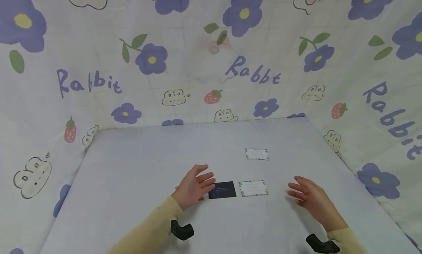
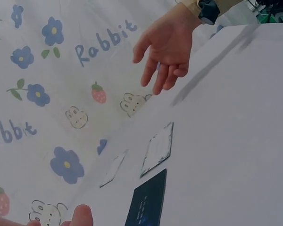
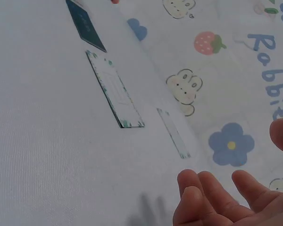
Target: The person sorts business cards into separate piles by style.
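My left hand hovers over the table with its fingers loosely spread and nothing in it. Its fingertips overlap the left edge of a black card in the head view. Beneath that hand, a red-patterned item is mostly hidden. Right of the black card lies a white card with a leafy border; a similar white card lies farther back. Off to the right, my right hand is raised above the table, relaxed and holding nothing. Its curved fingers show in the right wrist view.
A white cloth-covered table spreads under everything. Around it hangs a curtain printed with flowers, rabbits and strawberries. Each wrist carries a black device, such as the left one.
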